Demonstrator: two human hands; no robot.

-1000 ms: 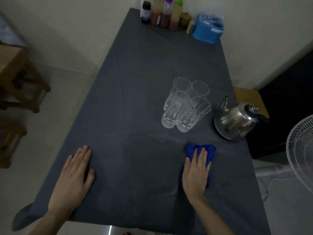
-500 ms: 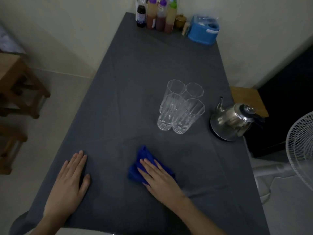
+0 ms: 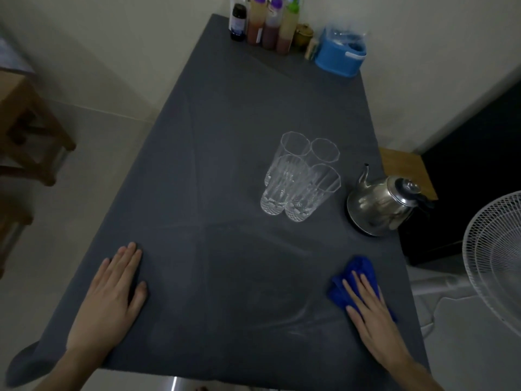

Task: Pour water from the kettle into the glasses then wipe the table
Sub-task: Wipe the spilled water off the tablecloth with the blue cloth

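Note:
Several clear cut glasses (image 3: 301,176) stand clustered right of the middle of the dark grey table (image 3: 225,122). A steel kettle (image 3: 380,203) sits to their right, near the table's right edge, spout pointing away from me. My right hand (image 3: 372,311) presses flat on a blue cloth (image 3: 358,275) at the near right of the table, below the kettle. My left hand (image 3: 110,297) lies flat, palm down, on the near left of the table, holding nothing. Faint wet streaks show on the surface between my hands.
Sauce bottles (image 3: 265,21) and a blue tub (image 3: 339,56) stand at the table's far end against the wall. A white fan (image 3: 496,258) stands to the right, a black cabinet (image 3: 465,170) behind the kettle, and wooden stools (image 3: 25,128) on the left.
My right hand has swept the blue cloth from the near middle of the table back to the near right, under the kettle. My left hand has stayed in place.

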